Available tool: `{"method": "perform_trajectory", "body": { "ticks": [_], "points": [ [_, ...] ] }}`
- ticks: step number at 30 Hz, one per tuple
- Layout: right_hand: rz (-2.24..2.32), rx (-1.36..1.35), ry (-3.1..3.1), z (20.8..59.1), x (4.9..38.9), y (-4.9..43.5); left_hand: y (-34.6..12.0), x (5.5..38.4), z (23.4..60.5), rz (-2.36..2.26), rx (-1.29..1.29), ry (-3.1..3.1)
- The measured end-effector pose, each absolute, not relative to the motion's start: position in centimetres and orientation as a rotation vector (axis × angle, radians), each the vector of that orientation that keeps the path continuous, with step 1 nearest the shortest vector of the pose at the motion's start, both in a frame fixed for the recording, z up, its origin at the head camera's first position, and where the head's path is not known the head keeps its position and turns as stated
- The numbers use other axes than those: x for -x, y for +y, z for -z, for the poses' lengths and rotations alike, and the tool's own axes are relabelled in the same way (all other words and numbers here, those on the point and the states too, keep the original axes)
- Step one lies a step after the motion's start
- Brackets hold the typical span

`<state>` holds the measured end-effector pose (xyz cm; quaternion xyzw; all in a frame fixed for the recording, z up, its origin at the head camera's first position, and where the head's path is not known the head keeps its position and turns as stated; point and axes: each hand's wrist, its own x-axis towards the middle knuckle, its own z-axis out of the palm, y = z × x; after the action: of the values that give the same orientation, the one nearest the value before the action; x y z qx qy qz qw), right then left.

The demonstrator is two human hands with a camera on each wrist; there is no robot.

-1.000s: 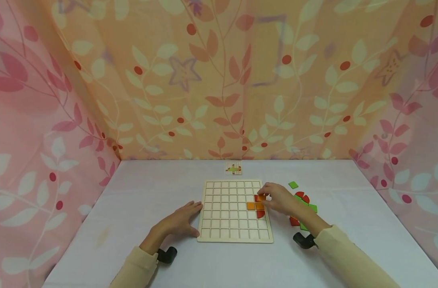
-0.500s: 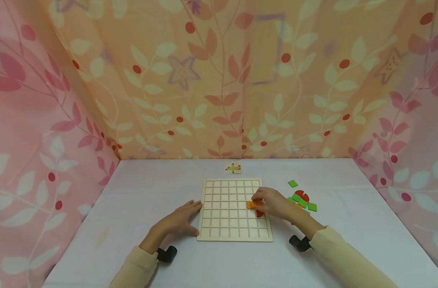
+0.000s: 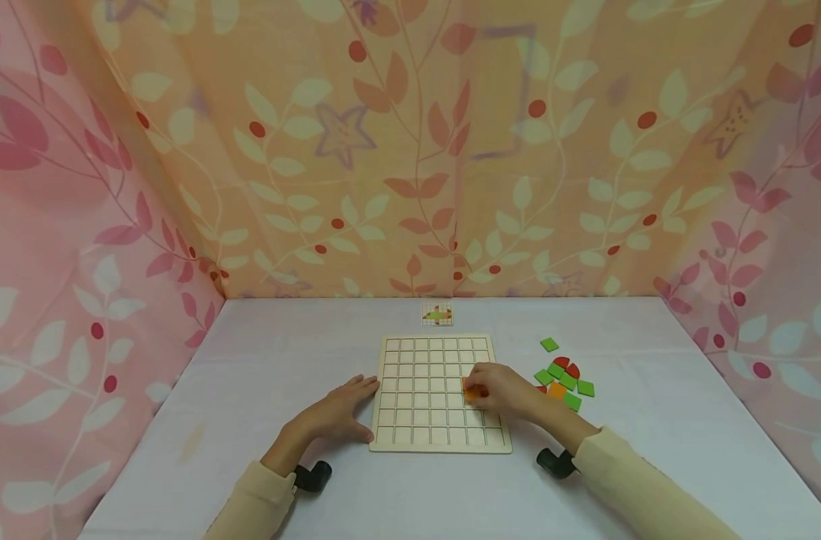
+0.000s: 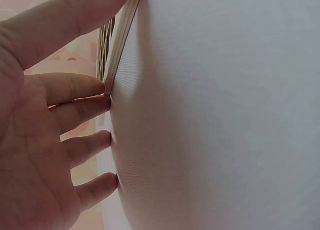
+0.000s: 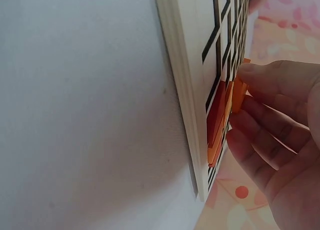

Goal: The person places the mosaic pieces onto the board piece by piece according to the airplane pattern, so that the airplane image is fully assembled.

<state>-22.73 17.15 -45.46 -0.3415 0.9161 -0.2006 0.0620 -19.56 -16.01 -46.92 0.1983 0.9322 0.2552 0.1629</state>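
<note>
A pale wooden board [image 3: 417,420] with a grid of square recesses lies on the white table. My left hand [image 3: 337,411] rests at the board's left edge, its fingers fairly straight and spread. In the left wrist view the thumb and fingertips [image 4: 95,87] touch the board's side. Over the right part of the grid, my right hand [image 3: 504,390] pinches an orange square tile [image 5: 240,95] between thumb and fingers. Beside that tile in the right wrist view, a red quarter-round piece [image 5: 216,112] and other orange and red pieces sit on the board. From the head view my hand hides most of these.
To the right of the board lies a loose group of green tiles [image 3: 567,381], red rounded pieces [image 3: 572,370] and an orange tile [image 3: 556,391]. One green tile [image 3: 549,344] lies apart behind them. A small pattern card [image 3: 437,313] lies behind the board, near the patterned cloth wall [image 3: 417,172].
My right hand has moved left and toward me over the board, from the right edge to the orange and red pieces. The left hand has stayed at the board's edge.
</note>
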Motion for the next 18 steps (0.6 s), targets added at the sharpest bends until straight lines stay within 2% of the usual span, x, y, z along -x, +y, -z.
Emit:
{"method": "perform_trajectory", "body": {
  "ticks": [18],
  "points": [
    [0.524, 1.096, 2.769, 45.7, 22.52, 17.05, -15.94, 19.52, 46.79, -0.706, -0.537, 2.66]
  ]
}}
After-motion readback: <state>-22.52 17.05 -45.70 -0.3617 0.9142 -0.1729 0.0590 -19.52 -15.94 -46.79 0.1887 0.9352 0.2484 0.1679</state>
